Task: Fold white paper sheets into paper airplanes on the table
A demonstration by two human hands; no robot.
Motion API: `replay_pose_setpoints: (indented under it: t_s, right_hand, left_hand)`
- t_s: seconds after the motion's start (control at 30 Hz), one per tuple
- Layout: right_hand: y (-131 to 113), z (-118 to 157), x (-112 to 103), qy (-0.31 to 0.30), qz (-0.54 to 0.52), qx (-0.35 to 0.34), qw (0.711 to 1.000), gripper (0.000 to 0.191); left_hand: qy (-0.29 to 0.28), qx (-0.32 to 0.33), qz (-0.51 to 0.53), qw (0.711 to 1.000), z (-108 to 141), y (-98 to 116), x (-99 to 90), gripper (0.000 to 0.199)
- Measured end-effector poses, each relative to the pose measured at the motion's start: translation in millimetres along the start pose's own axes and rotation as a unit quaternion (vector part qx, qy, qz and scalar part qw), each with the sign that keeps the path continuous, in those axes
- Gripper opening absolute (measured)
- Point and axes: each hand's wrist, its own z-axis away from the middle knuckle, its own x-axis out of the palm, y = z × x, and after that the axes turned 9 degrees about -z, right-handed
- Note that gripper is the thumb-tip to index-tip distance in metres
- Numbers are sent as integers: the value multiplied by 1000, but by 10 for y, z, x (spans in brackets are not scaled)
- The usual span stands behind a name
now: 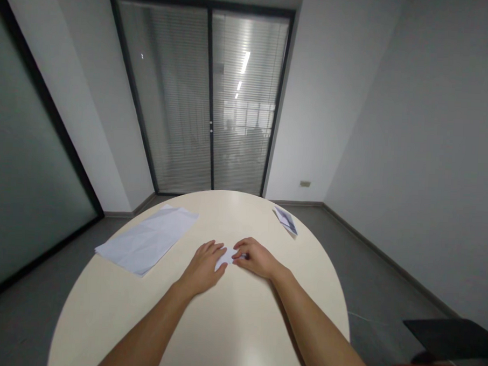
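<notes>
A small piece of folded white paper (225, 258) lies on the table between my two hands. My left hand (205, 263) rests over its left side, fingers stretched forward and thumb held apart along the near edge. From the right, my right hand (255, 257) curls its thumb and fingers together at the paper's right end, which they partly cover. Fine creases in the paper are too small to make out.
The round cream table (238, 323) carries a stack of large creased white sheets (146, 241) at the left. Near its far right edge is a folded paper piece (286, 221). A dark chair part (451, 338) stands at lower right, and a blind-covered glass door (207, 100) lies beyond.
</notes>
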Motion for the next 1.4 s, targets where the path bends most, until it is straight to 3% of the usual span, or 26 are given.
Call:
replay_pose_setpoints:
  t_s: [0.4,0.63,0.87,1.07,1.4]
  right_hand:
    - [182,35,-154,-17,-1,29,999,15]
    - [52,44,-127,-5,39,-4,999,17]
    - [-105,-50,17,-61,66,-66,994,20]
    - [-29,-22,-18,-47,75,-18,996,23]
    - [100,13,-50,-4,94,13,996,24]
  left_hand:
    - [-31,-4,-6,1000,21,-12,-2,44]
    - [-21,1,-9,1000,14,-6,-6,44]
    - [-20,-17,-33,999,3,3,-6,43]
    - [2,-61,-71,996,-9,36,-25,40]
    - [21,-57,-72,996,3,10,18,40]
